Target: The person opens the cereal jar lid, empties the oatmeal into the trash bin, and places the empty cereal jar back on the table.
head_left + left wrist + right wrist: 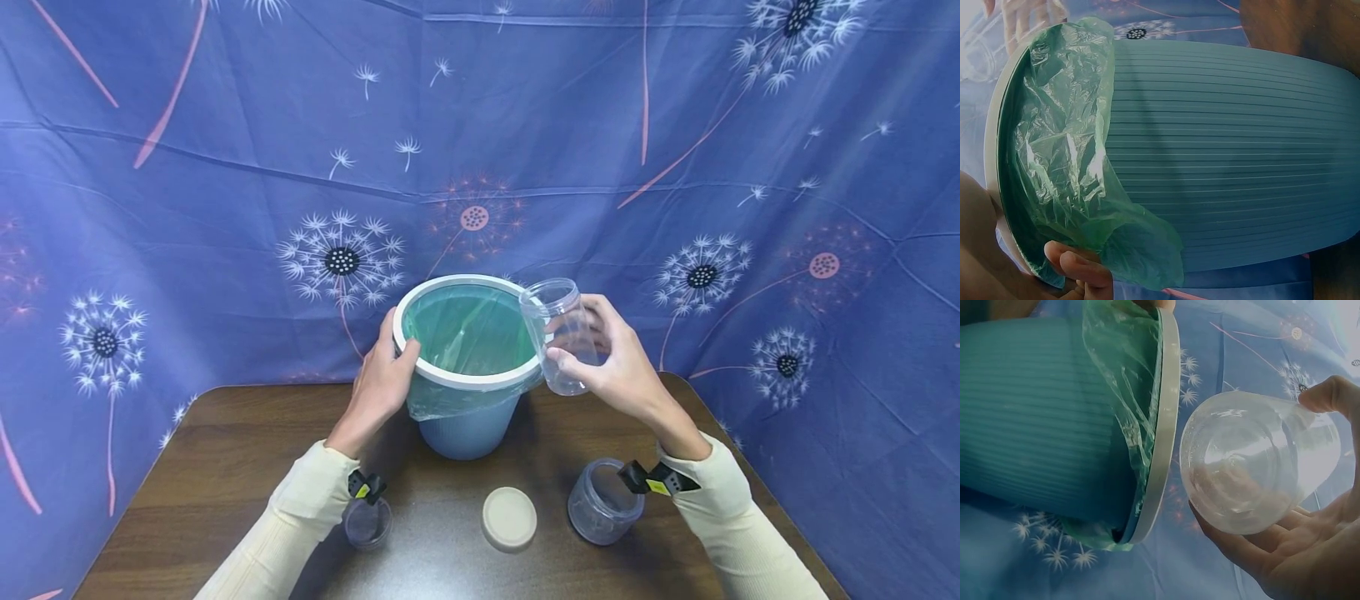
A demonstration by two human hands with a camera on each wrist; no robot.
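Note:
A ribbed blue trash bin (467, 429) with a white rim (480, 381) stands at the back of the table. Inside it hangs a green plastic bag (461, 333), its edge folded out over the outside under the rim. My left hand (381, 377) grips the left side of the rim; in the left wrist view its fingertips (1082, 269) press against the bag. In my right hand (626, 358) is a clear plastic jar (1235, 462) without a lid, held at the bin's right edge. The jar is slightly tilted, and nothing shows inside it.
A round cream lid (509, 517) lies on the wooden table (217, 467) in front of the bin. Right of it stands a clear open jar (600, 510); a small clear round container (367, 525) sits near the left wrist. Patterned blue fabric (525, 108) hangs behind the table.

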